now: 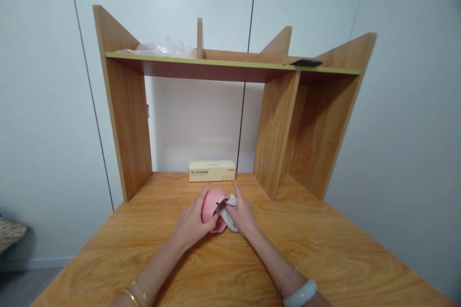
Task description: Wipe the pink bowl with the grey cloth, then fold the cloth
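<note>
The left hand curled around the pink wavy-rimmed bowl, thumb at its near edge, fingers along its left side. The right hand gripped a pale grey cloth at the bowl's opening, one finger extended forward, over the wooden desktop.

The right hand hides some of the grey cloth. The box has words (tiny ones!) too small to read.

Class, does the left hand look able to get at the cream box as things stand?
Probably yes: the cream box stands just beyond the left hand, with no barrier visible, though likely only after releasing the pink item it holds.
</note>
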The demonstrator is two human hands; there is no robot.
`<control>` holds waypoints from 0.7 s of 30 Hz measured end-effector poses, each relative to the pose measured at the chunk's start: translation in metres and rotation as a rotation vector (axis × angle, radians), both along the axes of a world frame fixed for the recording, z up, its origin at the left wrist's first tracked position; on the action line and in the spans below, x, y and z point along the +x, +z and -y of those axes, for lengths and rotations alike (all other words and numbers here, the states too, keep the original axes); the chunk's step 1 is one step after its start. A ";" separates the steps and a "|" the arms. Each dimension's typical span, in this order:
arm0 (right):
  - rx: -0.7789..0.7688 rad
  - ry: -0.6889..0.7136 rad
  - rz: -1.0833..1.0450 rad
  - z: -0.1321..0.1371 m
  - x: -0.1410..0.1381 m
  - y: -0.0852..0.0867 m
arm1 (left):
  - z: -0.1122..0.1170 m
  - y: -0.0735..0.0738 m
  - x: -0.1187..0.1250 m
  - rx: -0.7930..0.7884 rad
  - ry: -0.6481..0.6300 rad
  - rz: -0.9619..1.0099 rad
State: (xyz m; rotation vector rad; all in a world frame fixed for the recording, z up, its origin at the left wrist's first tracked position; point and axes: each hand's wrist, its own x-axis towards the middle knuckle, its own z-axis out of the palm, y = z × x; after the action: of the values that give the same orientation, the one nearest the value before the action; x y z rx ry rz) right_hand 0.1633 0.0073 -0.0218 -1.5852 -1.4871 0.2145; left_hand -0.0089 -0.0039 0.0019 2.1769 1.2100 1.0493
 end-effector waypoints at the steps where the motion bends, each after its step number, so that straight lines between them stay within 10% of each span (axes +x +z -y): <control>1: 0.003 0.019 -0.031 -0.002 0.000 -0.003 | -0.002 -0.002 0.000 -0.002 0.002 0.027; 11: 0.007 0.049 -0.195 -0.005 -0.005 -0.007 | -0.015 -0.020 0.002 -0.103 -0.165 0.268; 21: -0.082 -0.149 0.354 0.011 0.001 0.019 | -0.011 -0.009 0.000 -0.100 -0.057 -0.014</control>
State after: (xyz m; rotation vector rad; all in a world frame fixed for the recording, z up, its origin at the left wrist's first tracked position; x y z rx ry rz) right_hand 0.1646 -0.0037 -0.0025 -1.8625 -1.6315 -0.0974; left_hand -0.0091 0.0072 -0.0073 2.1325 1.1735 0.9317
